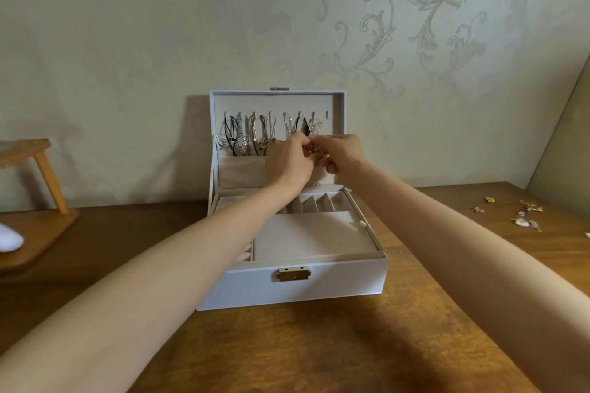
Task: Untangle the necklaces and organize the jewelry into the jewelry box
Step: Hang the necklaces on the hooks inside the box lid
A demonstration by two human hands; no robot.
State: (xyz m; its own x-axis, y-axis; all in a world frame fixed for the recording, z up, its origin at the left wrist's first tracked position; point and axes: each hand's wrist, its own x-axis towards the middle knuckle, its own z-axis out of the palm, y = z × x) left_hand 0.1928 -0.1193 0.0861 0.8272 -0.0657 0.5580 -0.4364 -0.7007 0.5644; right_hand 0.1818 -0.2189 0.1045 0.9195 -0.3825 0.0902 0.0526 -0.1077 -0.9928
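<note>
A white jewelry box (297,287) stands open on the wooden table, its lid upright against the wall. Several necklaces (252,134) hang from hooks inside the lid, their ends tucked into a fabric pocket. My left hand (289,163) and my right hand (341,153) meet in front of the lid's right hooks. Both pinch a small beaded necklace (311,148) between their fingertips. Most of that necklace is hidden by my fingers. The box's lower tray shows beige compartments (319,202) and a flat pad (306,239).
Loose gold and pale jewelry pieces (523,215) lie scattered on the table at the far right. A wooden stand (41,201) with a white object on its base sits at the left edge. A patterned wall rises directly behind the box.
</note>
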